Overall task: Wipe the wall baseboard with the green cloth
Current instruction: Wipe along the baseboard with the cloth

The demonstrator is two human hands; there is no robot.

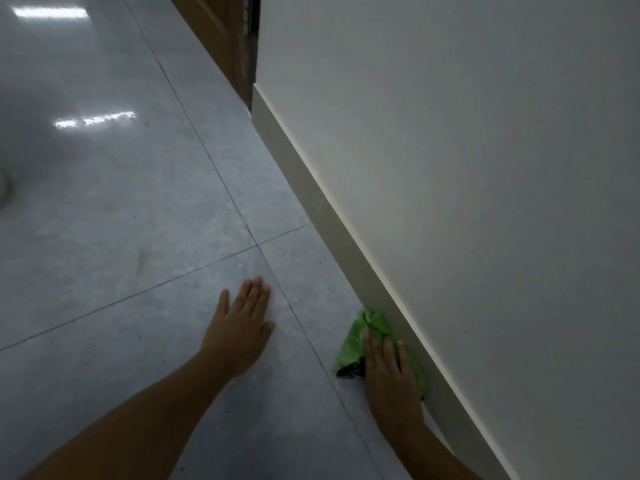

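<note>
Right hand [389, 372] pressed green cloth [360, 336] flat against cream baseboard [311, 199], left hand [240, 322] released, fingers spread on grey tiled floor [121, 220]

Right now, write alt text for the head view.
A person's right hand presses a green cloth against the baseboard of a pale wall. The left hand rests flat, fingers spread, on the grey tiled floor.

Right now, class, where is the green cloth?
In the head view, the green cloth is at lower right, pressed by the right hand against the foot of the baseboard, where it meets the tiled floor.
</note>
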